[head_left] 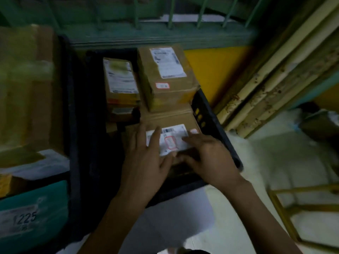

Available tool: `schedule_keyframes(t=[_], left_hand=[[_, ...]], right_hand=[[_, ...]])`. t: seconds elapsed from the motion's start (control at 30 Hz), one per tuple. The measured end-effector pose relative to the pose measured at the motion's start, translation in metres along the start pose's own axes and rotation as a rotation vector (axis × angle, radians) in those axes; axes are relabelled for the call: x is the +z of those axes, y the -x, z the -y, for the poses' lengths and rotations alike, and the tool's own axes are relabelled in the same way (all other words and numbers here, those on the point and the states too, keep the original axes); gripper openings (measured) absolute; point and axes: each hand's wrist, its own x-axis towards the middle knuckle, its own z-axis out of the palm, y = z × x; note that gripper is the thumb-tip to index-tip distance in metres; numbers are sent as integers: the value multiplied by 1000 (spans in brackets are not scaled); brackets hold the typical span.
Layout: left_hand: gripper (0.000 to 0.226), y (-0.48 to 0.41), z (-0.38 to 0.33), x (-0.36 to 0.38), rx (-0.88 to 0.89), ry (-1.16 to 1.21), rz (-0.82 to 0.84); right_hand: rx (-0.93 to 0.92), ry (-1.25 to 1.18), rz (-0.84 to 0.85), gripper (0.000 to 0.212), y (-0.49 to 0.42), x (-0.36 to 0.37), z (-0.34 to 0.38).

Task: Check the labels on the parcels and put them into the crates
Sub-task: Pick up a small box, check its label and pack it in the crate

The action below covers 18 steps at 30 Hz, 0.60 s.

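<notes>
A black crate (218, 125) on the floor holds several brown cardboard parcels. The nearest parcel (170, 118) lies flat with a white label (174, 136) that carries a red-outlined mark. My left hand (146, 158) rests flat on the parcel's left side, fingers spread over the label's edge. My right hand (207, 154) lies on its right side, fingers pointing left across the label's lower corner. Behind it a taller parcel (165, 76) with a white label sits stacked, and a third parcel (121, 83) stands to its left.
A second dark crate (71, 114) at the left holds large blurred cardboard boxes (23, 85) and a teal package (36, 208) marked 1225. A green metal grille (165, 21) stands behind. A yellow door frame (271, 74) is at the right, white floor below.
</notes>
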Motion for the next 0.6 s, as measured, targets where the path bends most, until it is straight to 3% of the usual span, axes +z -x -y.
schedule_keyframes(t=[0.07,0.13,0.27,0.4,0.6], left_hand=[[54,-6,-16,1,68,188,-18],[49,-8,-38,5,110,369,2],[46,2,-91,28,188,587,69],[43,38,-166,75,273,786,198],[40,148,-296,159,509,757,452]], right_hand=[[31,-172,-339,29,27,-7,-2],[98,-295,-548,19,57,-12,-8],[341,-498,-724,11,125,-13,-37],[517,-471,-934,9,222,-19,-71],[846,-542,-1090,9,406,-24,-124]])
